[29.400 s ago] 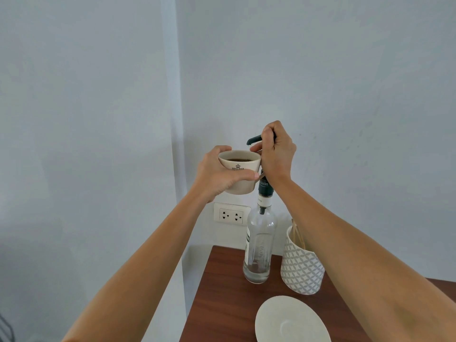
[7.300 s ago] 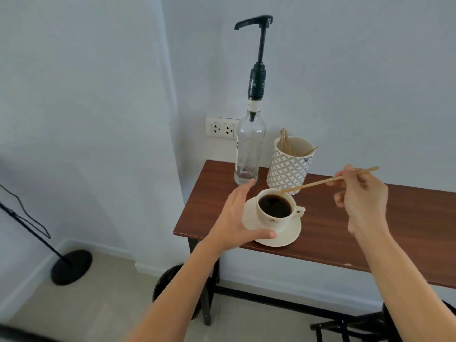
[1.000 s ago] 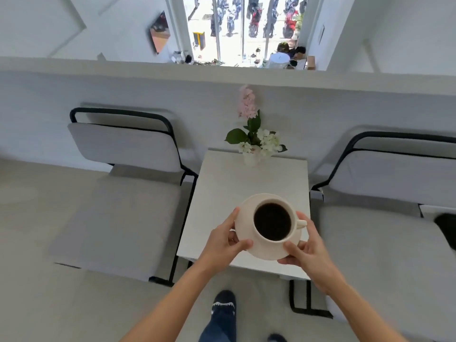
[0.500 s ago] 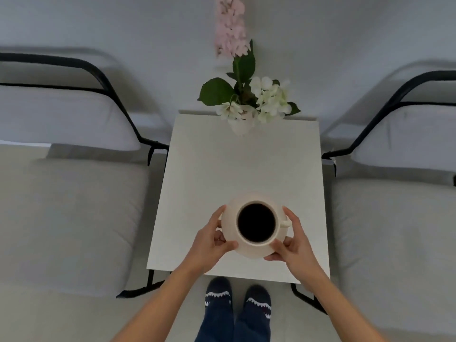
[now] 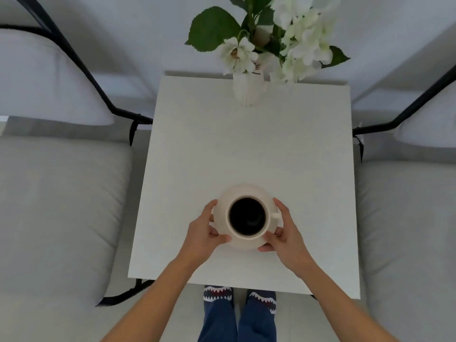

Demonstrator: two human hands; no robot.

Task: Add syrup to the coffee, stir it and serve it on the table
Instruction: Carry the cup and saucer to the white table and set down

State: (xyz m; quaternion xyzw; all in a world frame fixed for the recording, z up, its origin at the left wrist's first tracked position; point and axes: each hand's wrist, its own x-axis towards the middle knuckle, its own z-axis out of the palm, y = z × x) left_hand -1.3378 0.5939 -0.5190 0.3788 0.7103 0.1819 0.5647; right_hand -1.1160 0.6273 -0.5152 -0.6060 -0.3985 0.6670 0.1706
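My fingers (image 5: 276, 236) curl round the saucer (image 5: 223, 206) rim, left hand (image 5: 201, 234) and right hand (image 5: 287, 234) on opposite sides, gripping it so the load stays level and the coffee (image 5: 247, 216) does not slop. The cup (image 5: 246, 236), glazed cream ceramic, round, handle pointing right, sits centred on the saucer, nearly full of dark liquid. Both are over the near half of the desk (image 5: 246, 149), a matt white square top; whether the saucer already touches it I cannot tell. A white vase (image 5: 248, 90) of white flowers stands at the far edge, well apart. Grey cushioned chairs (image 5: 56, 198) with black frames flank the desk.
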